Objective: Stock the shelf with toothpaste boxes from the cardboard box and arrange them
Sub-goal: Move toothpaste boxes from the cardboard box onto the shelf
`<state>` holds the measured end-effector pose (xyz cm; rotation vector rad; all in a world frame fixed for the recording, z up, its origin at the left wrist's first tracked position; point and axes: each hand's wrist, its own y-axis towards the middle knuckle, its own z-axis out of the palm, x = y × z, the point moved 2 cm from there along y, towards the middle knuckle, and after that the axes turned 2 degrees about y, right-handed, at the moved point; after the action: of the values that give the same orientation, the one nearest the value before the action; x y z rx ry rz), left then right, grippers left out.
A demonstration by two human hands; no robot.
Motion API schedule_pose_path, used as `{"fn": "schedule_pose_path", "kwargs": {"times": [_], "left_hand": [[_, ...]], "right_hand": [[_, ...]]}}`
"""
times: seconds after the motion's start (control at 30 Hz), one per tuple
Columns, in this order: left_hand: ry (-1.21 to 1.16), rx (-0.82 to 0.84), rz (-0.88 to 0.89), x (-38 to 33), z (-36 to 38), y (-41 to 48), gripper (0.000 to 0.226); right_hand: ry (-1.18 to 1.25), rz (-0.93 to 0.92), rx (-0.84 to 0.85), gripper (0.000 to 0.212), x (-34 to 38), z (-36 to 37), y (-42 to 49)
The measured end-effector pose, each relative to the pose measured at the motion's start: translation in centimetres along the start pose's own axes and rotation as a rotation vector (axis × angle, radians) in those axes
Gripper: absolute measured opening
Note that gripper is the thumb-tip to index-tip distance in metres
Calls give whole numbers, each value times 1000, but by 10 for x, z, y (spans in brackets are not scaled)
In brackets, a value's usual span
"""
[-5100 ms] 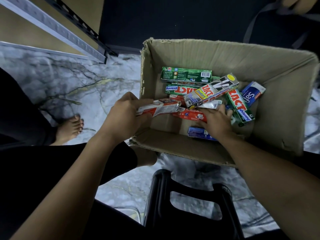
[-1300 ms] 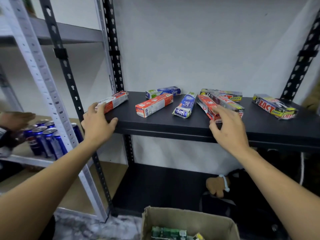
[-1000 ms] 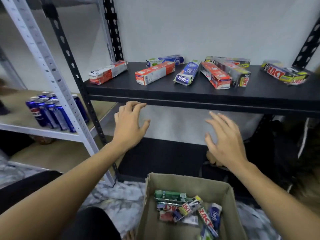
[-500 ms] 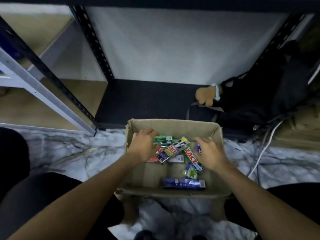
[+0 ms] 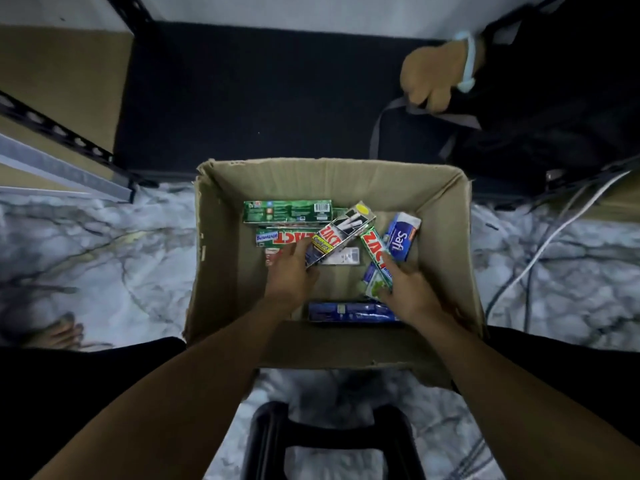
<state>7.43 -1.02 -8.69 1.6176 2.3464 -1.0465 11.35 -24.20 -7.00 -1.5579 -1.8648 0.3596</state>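
Dim, downward view of a white floor with grey marble veining (image 5: pixel 104 244). At the top, a pale wall (image 5: pixel 277 8) meets a black bottom shelf board (image 5: pixel 259 91). To its left lie a tan wooden board (image 5: pixel 62 71) and a grey metal rack rail (image 5: pixel 52 168). A black plastic stool (image 5: pixel 332 441) stands at the lower edge.

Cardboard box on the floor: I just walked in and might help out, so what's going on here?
A person has both hands inside the cardboard box. The left hand grips the end of a black toothpaste box; the right hand grips a green-and-white toothpaste box. More lie loose inside, including a green box at the far wall and a dark blue box at the near wall.
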Motion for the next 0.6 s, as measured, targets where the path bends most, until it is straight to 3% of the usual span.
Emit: {"fn": "schedule_pose_path", "kwargs": {"times": [0.13,0.23,0.43,0.6], "left_hand": [[-28,-50,2,-2,8,7,72],[-48,-33,-42,-1,10,10,72],[-121,-17,-56,-16,4,-7,33],[-207,30,-91,-24,-10,-30,28]], "right_hand": [[21,4,-16,89,-1,11,8],[45,-17,-56,85,-4,12,10],[167,2,-80,75,1,2,-4],[211,64,-163,56,14,-23,-27]]}}
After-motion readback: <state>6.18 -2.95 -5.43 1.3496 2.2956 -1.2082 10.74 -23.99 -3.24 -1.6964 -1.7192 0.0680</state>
